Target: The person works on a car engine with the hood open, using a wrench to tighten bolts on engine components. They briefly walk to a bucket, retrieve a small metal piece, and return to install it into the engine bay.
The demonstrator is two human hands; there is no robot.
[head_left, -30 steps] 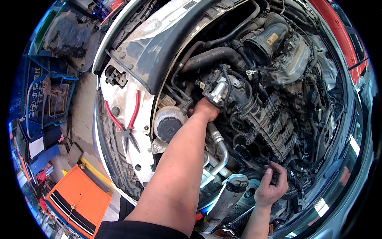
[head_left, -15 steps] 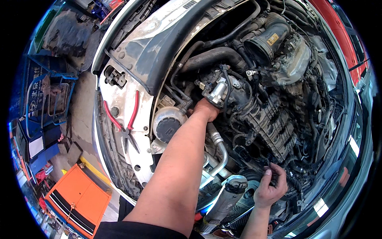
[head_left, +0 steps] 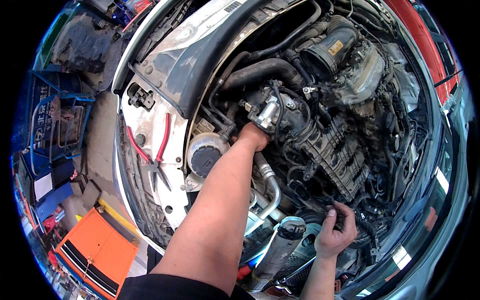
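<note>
My left hand (head_left: 252, 136) reaches deep into the engine bay, against the underside of a metal throttle body (head_left: 270, 114) with a silver cylinder. Its fingers are hidden behind the hand and the parts there. Lower right, my right hand (head_left: 336, 232) is curled beside dark hoses, below the ribbed black intake manifold (head_left: 337, 157). Thumb and fingertips come together there; whatever lies between them is too dark to make out. A round coolant reservoir with a black cap (head_left: 205, 161) sits just left of my left forearm. Bent silver pipes (head_left: 274, 195) run between the two arms.
Red-handled pliers (head_left: 154, 162) lie on the white body panel to the left. A grey canister-like part (head_left: 280, 250) stands near my right forearm. An orange cabinet (head_left: 97, 250) is at lower left, and a blue cart (head_left: 60, 117) stands beyond the car.
The whole view has shifted slightly, so the engine bay sits a little farther left. Both hands keep to nearly the same spots, the right one's fingers moving only a little.
</note>
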